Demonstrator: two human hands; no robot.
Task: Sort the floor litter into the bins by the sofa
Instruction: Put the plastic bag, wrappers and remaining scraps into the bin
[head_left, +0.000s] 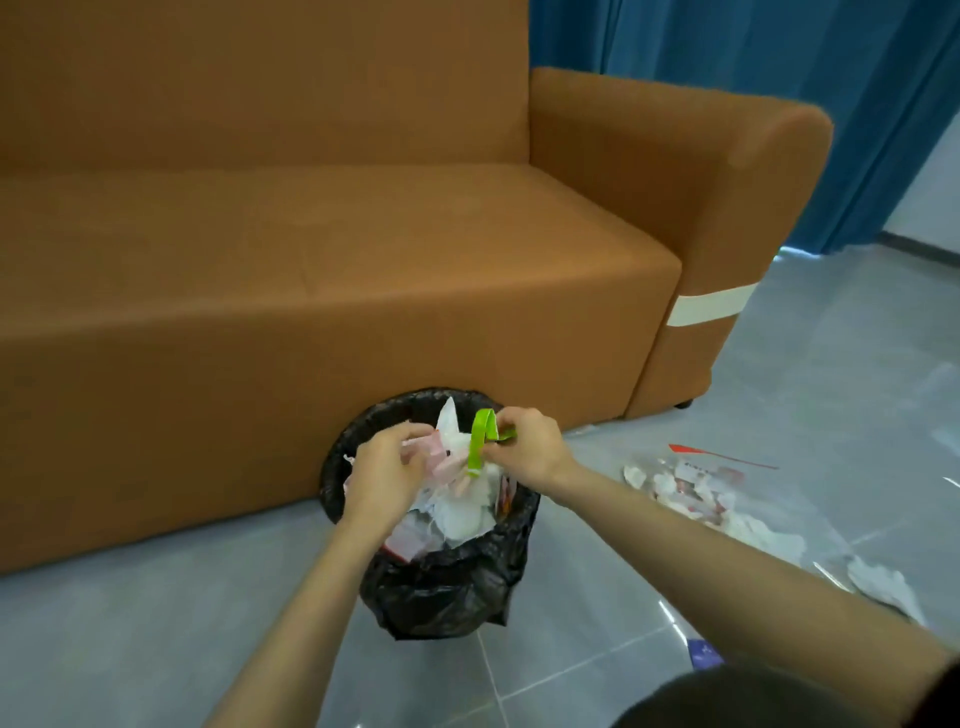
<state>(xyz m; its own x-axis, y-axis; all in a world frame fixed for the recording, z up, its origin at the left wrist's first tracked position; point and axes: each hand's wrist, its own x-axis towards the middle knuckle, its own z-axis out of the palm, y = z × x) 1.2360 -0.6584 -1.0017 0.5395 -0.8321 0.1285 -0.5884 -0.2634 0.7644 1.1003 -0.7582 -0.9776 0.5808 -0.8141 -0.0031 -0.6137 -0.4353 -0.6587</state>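
Over the black-lined bin (441, 587) against the sofa (311, 260), the right hand (524, 448) pinches a green strip (479, 434). The left hand (387, 474) curls at pink scraps (440, 460), grip unclear. More litter (696, 493) lies on the floor, right.

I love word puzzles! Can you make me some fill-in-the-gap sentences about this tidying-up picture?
The right hand pinches a bent strip coloured ____.
The left hand holds scraps over the bin, whose liner is ____.
The bin stands in front of the orange-brown ____.
The curtain is ____.
Missing words: green; black; sofa; blue.
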